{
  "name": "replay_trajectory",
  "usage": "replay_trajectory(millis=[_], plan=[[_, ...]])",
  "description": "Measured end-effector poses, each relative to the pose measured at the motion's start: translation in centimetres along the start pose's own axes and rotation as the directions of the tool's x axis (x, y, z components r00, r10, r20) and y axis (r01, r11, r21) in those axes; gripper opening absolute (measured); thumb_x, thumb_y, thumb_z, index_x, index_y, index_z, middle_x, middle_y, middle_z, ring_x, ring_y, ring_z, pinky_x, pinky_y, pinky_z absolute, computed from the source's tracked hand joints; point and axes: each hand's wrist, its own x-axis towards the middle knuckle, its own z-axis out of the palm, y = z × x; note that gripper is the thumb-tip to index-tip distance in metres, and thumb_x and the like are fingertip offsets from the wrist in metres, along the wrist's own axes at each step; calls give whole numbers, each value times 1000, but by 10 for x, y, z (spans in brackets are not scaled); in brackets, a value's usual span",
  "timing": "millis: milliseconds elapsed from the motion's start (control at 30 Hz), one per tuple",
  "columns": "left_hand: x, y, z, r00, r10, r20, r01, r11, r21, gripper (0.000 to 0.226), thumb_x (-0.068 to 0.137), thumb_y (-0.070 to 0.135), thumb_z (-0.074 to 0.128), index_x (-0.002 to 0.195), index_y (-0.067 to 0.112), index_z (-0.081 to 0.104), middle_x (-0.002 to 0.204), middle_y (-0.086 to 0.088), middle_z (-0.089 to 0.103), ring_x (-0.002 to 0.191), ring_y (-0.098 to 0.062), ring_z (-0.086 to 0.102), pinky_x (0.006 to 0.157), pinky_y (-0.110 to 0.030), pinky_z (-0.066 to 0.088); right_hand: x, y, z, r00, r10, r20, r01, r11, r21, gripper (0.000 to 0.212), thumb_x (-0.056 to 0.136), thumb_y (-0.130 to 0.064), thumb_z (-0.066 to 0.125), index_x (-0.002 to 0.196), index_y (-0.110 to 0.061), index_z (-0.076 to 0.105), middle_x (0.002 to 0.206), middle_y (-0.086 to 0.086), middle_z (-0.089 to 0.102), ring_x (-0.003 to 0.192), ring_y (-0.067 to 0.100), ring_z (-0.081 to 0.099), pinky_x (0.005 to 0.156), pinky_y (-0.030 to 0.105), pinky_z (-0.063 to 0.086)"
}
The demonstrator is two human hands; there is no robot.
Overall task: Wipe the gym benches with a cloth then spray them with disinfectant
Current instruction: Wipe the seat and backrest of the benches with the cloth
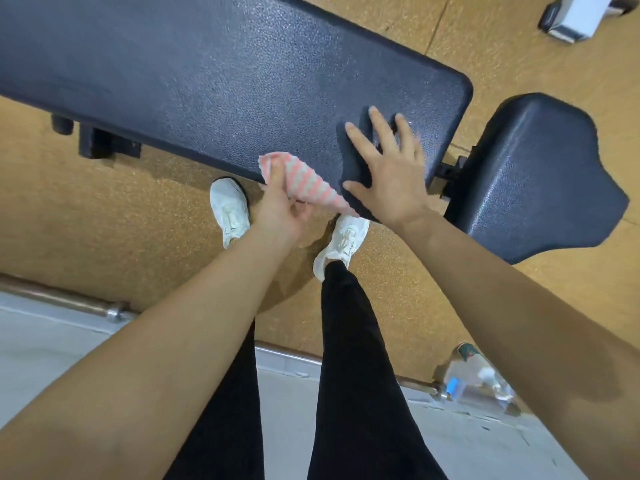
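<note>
1. Gripping the pink-and-white cloth (304, 183) bunched at the bench pad (221, 81) edge, the left hand (280, 213) risks missing patches.
2. Right hand (388, 168), fingers splayed flat on the pad, could re-soil it.

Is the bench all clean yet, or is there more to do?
Not yet. The left hand holds the pink cloth at the near edge of the long bench pad, while the right hand lies flat on it. Nothing shows how much is wiped. Spraying is left; a bottle lies on the floor.
</note>
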Motion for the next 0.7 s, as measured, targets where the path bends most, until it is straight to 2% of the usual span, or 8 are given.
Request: replay_trajectory(millis=[67, 200, 333, 367, 500, 533, 600, 700], plan=[[3, 19, -6, 999, 37, -9, -37, 999, -1, 46, 91, 54, 71, 117, 18, 62, 134, -4, 66, 117, -20, 66, 93, -41, 60, 3, -9, 5, 998, 11, 56, -3, 991, -137, 82, 93, -55, 62, 161, -40, 18, 172, 2, 2, 154, 47, 1, 120, 69, 15], [5, 57, -21, 993, 97, -73, -98, 995, -2, 55, 89, 50, 74, 129, 15, 60, 115, -3, 68, 103, -21, 68, 91, -46, 61, 1, -17, -1, 993, 70, 99, -57, 989, -133, 80, 96, -53, 60, 161, -41, 15, 172, 0, -4, 155, 46, -6, 120, 69, 16], [13, 102, -40, 980, 126, -152, -116, 990, 74, 75, 79, 58, 82, 136, 17, 55, 126, -3, 67, 103, -23, 70, 60, -37, 63, 5, -36, -7, 973, 173, 155, -159, 983, -95, 82, 96, -39, 66, 161, -39, 17, 172, -1, -8, 155, 43, -9, 122, 65, 18], [16, 114, -46, 977, 131, -168, -119, 989, 83, 80, 75, 60, 84, 137, 18, 55, 128, -3, 67, 103, -23, 70, 61, -38, 63, 5, -41, -9, 968, 192, 163, -181, 980, -83, 82, 96, -36, 67, 161, -38, 17, 172, -1, -9, 155, 43, -9, 122, 64, 19], [29, 164, -68, 968, 146, -205, -127, 986, 106, 97, 67, 65, 86, 144, 21, 48, 141, -5, 60, 114, -29, 66, 96, -52, 58, 9, -54, -13, 945, 266, 189, -256, 964, -77, 84, 95, -23, 69, 162, -34, 19, 172, 3, -9, 155, 44, -7, 119, 61, 31], [30, 175, -72, 967, 154, -204, -133, 985, 112, 96, 68, 65, 86, 144, 20, 48, 139, -6, 61, 113, -31, 67, 93, -54, 59, 10, -59, -13, 938, 290, 188, -280, 957, -82, 85, 95, -20, 70, 162, -33, 19, 172, 3, -8, 155, 44, -5, 115, 58, 38], [26, 195, -78, 962, 173, -213, -144, 979, 147, 91, 70, 65, 85, 142, 20, 51, 132, -6, 64, 102, -29, 69, 68, -50, 64, 13, -74, -13, 916, 358, 182, -350, 934, -79, 87, 93, -10, 69, 162, -30, 19, 172, 5, -7, 155, 44, 1, 106, 51, 49], [24, 227, -86, 955, 180, -234, -137, 973, 187, 84, 72, 66, 83, 139, 23, 55, 126, 0, 67, 90, -20, 69, 44, -36, 58, 13, -102, -8, 869, 465, 168, -467, 884, -32, 88, 94, -3, 64, 163, -25, 13, 171, 9, -5, 155, 42, 5, 104, 45, 49]])
